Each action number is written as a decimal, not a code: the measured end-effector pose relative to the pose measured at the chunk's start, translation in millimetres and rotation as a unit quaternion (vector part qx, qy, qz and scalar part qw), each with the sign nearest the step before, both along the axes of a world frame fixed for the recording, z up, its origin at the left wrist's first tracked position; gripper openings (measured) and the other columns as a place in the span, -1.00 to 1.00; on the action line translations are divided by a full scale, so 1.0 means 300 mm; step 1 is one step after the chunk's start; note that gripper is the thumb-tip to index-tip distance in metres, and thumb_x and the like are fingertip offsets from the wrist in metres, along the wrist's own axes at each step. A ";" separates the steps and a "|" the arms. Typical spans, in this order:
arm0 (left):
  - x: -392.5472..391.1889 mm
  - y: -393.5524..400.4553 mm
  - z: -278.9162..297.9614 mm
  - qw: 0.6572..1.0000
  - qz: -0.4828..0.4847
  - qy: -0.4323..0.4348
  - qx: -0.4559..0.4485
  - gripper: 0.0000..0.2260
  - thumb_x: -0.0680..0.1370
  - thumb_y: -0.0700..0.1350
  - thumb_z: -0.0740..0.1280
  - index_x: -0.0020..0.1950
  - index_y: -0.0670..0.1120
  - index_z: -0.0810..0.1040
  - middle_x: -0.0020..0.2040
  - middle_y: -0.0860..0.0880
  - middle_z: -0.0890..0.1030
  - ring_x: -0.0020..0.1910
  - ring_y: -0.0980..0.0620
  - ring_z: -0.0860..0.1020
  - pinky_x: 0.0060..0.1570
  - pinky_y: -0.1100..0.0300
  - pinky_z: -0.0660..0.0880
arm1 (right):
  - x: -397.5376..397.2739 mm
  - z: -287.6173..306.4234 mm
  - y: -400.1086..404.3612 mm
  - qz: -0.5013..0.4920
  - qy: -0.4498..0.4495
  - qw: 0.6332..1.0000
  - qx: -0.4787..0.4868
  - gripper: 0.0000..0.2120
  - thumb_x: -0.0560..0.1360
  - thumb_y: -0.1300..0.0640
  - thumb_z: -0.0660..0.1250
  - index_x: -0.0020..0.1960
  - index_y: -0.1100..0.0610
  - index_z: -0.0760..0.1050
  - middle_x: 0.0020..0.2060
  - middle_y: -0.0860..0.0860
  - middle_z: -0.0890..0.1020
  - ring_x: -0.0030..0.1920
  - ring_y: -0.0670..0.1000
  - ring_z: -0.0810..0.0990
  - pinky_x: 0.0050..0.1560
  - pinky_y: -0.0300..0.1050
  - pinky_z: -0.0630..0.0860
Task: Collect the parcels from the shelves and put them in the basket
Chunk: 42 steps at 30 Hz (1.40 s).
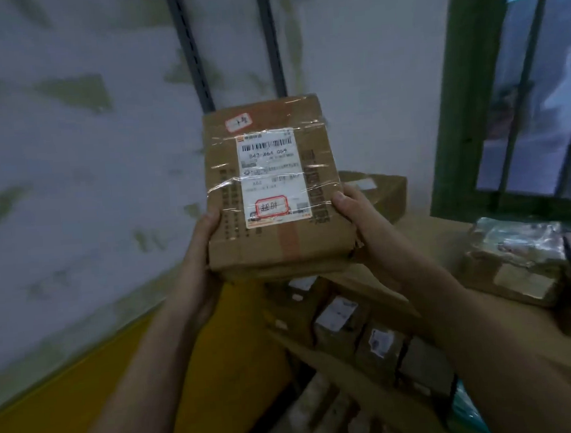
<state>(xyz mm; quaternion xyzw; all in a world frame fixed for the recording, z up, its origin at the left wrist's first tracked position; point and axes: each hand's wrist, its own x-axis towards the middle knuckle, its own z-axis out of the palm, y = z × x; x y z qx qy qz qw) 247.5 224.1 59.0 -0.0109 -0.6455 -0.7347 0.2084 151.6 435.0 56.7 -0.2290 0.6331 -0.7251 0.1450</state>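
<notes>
A brown cardboard parcel (270, 190) with a white shipping label and clear tape is held up in front of me, label facing the camera. My left hand (205, 242) grips its lower left edge, thumb on the front. My right hand (359, 221) grips its lower right edge the same way. Several more parcels (338, 317) stand in rows on the shelves below the held one. No basket is in view.
Another cardboard box (384, 192) sits behind the held parcel on the top shelf board (448, 238). A parcel wrapped in shiny plastic (516, 254) lies at the right. A green-framed barred window (472, 101) is at upper right, a stained white wall at left.
</notes>
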 end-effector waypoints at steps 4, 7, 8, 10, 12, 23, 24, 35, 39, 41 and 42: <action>0.254 -0.094 -0.070 0.996 0.079 -0.051 -0.013 -0.55 0.62 0.21 0.10 0.39 0.03 0.52 0.21 -0.04 0.67 0.01 0.03 0.68 -0.30 0.21 0.57 | 0.111 -0.055 -0.133 0.096 -0.028 0.995 0.009 -0.48 0.56 -0.11 0.33 0.47 -0.07 0.29 0.19 -0.02 0.65 0.12 -0.01 0.68 0.16 0.05 0.60; 0.477 -0.145 -0.131 0.987 0.141 -0.077 -0.001 -0.54 0.62 0.21 0.11 0.41 0.05 0.50 0.24 -0.04 0.66 0.09 0.01 0.66 -0.21 0.11 0.54 | 0.239 -0.098 -0.252 0.160 -0.052 0.985 0.033 -0.36 0.53 -0.11 0.37 0.53 -0.18 0.18 0.25 -0.04 0.61 0.19 -0.01 0.62 0.30 0.09 0.51; 0.555 -0.159 -0.153 0.983 0.165 -0.082 0.010 -0.55 0.61 0.21 0.13 0.40 0.05 0.51 0.23 -0.04 0.66 0.08 0.02 0.67 -0.18 0.06 0.52 | 0.289 -0.107 -0.295 0.186 -0.058 0.980 0.046 -0.35 0.53 -0.11 0.38 0.53 -0.20 0.17 0.25 -0.05 0.60 0.20 -0.02 0.60 0.34 0.12 0.47; 0.717 -0.185 -0.199 0.972 0.216 -0.088 0.040 -0.56 0.60 0.20 0.16 0.38 0.04 0.53 0.23 -0.05 0.67 0.06 0.03 0.67 -0.11 0.03 0.51 | 0.407 -0.127 -0.373 0.235 -0.053 0.966 0.092 -0.37 0.54 -0.13 0.37 0.51 -0.22 0.16 0.23 -0.10 0.58 0.19 -0.05 0.56 0.38 0.20 0.41; 0.889 -0.204 -0.249 0.958 0.264 -0.092 0.066 -0.58 0.62 0.17 0.17 0.40 0.03 0.51 0.25 -0.06 0.65 0.09 0.02 0.67 -0.13 0.09 0.56 | 0.540 -0.149 -0.444 0.284 -0.049 0.948 0.133 -0.41 0.54 -0.15 0.35 0.49 -0.23 0.17 0.19 -0.13 0.57 0.17 -0.05 0.54 0.35 0.27 0.41; 2.060 -0.093 -0.589 0.859 0.461 -0.115 0.189 -0.51 0.58 0.18 0.26 0.46 0.01 0.45 0.30 -0.05 0.62 0.21 0.02 0.62 0.05 0.04 0.56 | 1.575 -0.383 -0.743 0.484 -0.011 0.825 0.291 -0.29 0.47 -0.18 0.42 0.47 -0.10 0.11 0.18 -0.05 0.58 0.13 0.00 0.57 -0.06 0.07 0.52; 2.170 -0.064 -0.607 0.847 0.479 -0.113 0.200 -0.53 0.59 0.16 0.23 0.45 -0.01 0.46 0.28 -0.06 0.63 0.13 0.03 0.65 -0.11 0.12 0.59 | 1.684 -0.401 -0.758 0.505 -0.009 0.811 0.297 -0.29 0.48 -0.17 0.43 0.47 -0.10 0.11 0.15 -0.06 0.58 0.11 -0.02 0.56 -0.10 0.04 0.49; 3.098 0.155 -0.722 0.717 0.652 -0.094 0.228 -0.40 0.43 0.36 0.30 0.43 0.22 0.41 0.33 -0.04 0.59 0.28 -0.21 0.52 -0.29 0.08 0.50 | 2.676 -0.513 -0.912 0.681 0.043 0.675 0.281 -0.23 0.38 -0.25 0.49 0.45 -0.11 0.20 0.23 -0.05 0.60 0.19 0.01 0.60 0.24 0.22 0.53; 3.326 0.169 -0.786 0.657 0.708 -0.071 0.247 -0.39 0.41 0.35 0.31 0.44 0.20 0.41 0.31 -0.05 0.60 0.25 -0.22 0.53 -0.31 0.09 0.50 | 2.960 -0.563 -0.981 0.727 0.053 0.630 0.270 -0.36 0.44 -0.18 0.47 0.40 -0.11 0.25 0.19 -0.09 0.62 0.16 -0.03 0.62 0.26 0.15 0.53; 3.438 0.153 -0.811 0.631 0.729 -0.065 0.257 -0.37 0.41 0.35 0.32 0.44 0.19 0.41 0.31 -0.05 0.60 0.28 -0.22 0.53 -0.22 0.02 0.54 | 3.095 -0.594 -1.029 0.746 0.053 0.606 0.271 -0.44 0.45 -0.16 0.46 0.33 -0.13 0.27 0.20 -0.05 0.62 0.16 -0.02 0.63 0.20 0.10 0.56; 3.493 0.141 -0.823 0.620 0.737 -0.063 0.262 -0.37 0.40 0.36 0.33 0.44 0.19 0.41 0.32 -0.05 0.60 0.30 -0.21 0.53 -0.11 -0.06 0.55 | 3.161 -0.610 -1.059 0.753 0.051 0.599 0.269 -0.49 0.46 -0.15 0.46 0.30 -0.12 0.30 0.19 -0.05 0.62 0.16 -0.03 0.63 0.19 0.08 0.56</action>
